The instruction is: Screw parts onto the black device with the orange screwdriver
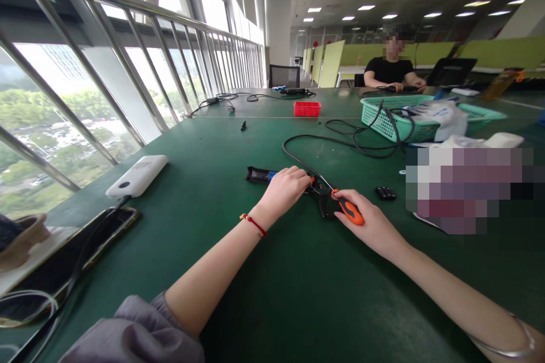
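My left hand (286,190), with a red cord bracelet at its wrist, is closed on the inner end of a black tubular device (258,175) that has a blue section. My right hand (369,221) grips the orange-and-black handle of a screwdriver (351,212). Its shaft points up and left, towards the device beside my left fingertips. Small orange parts and wires show at that end, partly hidden by my fingers. A black curved casing piece (326,207) sits just below, between my hands. From near the screwdriver tip, a black cable (293,142) loops away to the right.
A black part (385,193) lies right of my hands. Farther back are a red tray (307,109), a small black piece (243,125) and green baskets (383,119) with bags. A white power bank (137,176) and a phone (114,221) lie left. Another person (389,71) sits opposite.
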Available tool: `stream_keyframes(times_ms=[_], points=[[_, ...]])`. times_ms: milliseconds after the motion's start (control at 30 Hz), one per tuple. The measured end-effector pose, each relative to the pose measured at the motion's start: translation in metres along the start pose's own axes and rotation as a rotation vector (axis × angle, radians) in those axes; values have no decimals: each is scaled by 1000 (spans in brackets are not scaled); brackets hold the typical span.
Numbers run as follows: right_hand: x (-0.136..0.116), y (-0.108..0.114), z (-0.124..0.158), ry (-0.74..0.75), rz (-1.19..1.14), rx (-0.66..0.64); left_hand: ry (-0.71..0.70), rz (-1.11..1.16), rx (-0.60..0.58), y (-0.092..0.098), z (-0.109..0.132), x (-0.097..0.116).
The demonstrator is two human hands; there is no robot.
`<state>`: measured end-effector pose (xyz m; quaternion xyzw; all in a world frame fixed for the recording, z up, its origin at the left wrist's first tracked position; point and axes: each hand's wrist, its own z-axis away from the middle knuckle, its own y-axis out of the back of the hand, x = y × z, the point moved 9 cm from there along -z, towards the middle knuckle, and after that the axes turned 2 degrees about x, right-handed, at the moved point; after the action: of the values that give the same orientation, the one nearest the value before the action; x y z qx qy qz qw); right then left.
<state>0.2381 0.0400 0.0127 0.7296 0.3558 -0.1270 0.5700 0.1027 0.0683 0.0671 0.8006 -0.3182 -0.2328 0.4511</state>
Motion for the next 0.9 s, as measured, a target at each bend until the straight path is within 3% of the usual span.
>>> stream_keyframes(times_ms=[700,900], points=[[-1,0,0,20,5,7,-19,-27,-31,-7,2,6],[-1,0,0,14,3,-6,77,83,76,-3,6,-5]])
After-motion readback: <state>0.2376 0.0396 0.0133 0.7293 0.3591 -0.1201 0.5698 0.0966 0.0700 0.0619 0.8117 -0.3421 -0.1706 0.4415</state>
